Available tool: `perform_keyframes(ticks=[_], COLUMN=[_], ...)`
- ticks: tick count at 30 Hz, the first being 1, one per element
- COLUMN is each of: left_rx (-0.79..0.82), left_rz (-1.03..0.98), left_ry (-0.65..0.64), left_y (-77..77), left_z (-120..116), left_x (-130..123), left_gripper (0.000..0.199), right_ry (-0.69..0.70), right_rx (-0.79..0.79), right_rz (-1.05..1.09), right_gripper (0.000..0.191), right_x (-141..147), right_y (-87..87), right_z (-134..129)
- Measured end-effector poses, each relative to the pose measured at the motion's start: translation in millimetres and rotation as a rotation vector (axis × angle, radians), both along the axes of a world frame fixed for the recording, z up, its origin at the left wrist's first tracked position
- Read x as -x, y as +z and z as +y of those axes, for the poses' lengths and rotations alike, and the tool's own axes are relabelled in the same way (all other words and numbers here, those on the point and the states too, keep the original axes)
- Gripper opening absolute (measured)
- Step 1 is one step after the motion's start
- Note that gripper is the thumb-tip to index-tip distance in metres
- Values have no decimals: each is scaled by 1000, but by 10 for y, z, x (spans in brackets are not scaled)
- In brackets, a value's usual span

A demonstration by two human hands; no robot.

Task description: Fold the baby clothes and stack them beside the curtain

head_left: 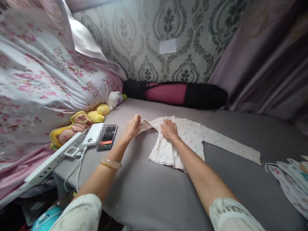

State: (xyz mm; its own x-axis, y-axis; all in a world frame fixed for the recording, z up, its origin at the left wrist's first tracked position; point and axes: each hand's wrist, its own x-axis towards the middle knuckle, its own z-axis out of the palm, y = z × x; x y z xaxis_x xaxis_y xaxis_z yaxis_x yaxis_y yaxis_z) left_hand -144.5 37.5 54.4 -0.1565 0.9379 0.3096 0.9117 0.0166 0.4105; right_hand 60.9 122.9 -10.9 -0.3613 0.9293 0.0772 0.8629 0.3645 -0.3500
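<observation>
A small white long-sleeved shirt point(190, 138) with a pale print lies on the grey bed sheet point(144, 186). My left hand point(134, 125) is closed on the end of its left-side sleeve, which is lifted off the sheet and twisted. My right hand point(169, 130) rests flat on the shirt's upper body near that sleeve's shoulder, fingers stretched out, pressing on the cloth. The other sleeve lies extended to the right, its cuff on the sheet. The shirt's lower hem is slightly wavy and faces me.
Left of my arm are a phone point(111, 133), a white power bank point(92, 134) and a power strip point(57, 157) with cables. Plush toys point(98, 114) line the left curtain. A long black and maroon bag point(166, 93) lies along the wall. Folded printed clothes point(288, 179) are at right.
</observation>
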Motion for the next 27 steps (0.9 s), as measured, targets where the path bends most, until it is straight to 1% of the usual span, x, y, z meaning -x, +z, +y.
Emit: perform_keyframes(ticks=[2,4,6,8,9,10,12,14,16,19,21,24,27], left_rx=[-127,-198,-163,-50,7,53,109,143,214,339,372,420,458], left_rz=[148,283,376,422,420,399,314,228,190,195,186,47,-86], left_ry=[2,20,7,-8,8,49,176,306,379,424,449,457,438], left_y=[54,24,-72,-186,-233,-267,-296,-285,-267,-263,-272,-282,-293], left_z=[22,20,0,-24,-30,-29,0,65,151,284,365,471,540], left_x=[99,197,289,368,401,431,483,533,581,650,697,780,861], left_gripper=[39,41,42,43,43,43,42,42,39,35,34,28,23], right_ry=[3,4,3,0,-3,-5,-7,-5,-2,1,0,-3,-10], right_rx=[-32,-45,-50,-53,-54,-51,-42,-41,-45,-54,-51,-29,1], right_rz=[-18,-39,-51,-63,-71,-80,-99,-110,-113,-119,-128,-143,-156], right_gripper=[57,57,58,58,58,58,57,57,57,56,56,57,57], right_x=[4,10,15,21,24,27,33,37,39,39,42,53,71], right_y=[-11,-18,-19,-17,-15,-12,-8,-4,-3,-9,-10,32,163], right_z=[-25,-39,-45,-47,-46,-45,-41,-37,-36,-46,-57,-61,-16])
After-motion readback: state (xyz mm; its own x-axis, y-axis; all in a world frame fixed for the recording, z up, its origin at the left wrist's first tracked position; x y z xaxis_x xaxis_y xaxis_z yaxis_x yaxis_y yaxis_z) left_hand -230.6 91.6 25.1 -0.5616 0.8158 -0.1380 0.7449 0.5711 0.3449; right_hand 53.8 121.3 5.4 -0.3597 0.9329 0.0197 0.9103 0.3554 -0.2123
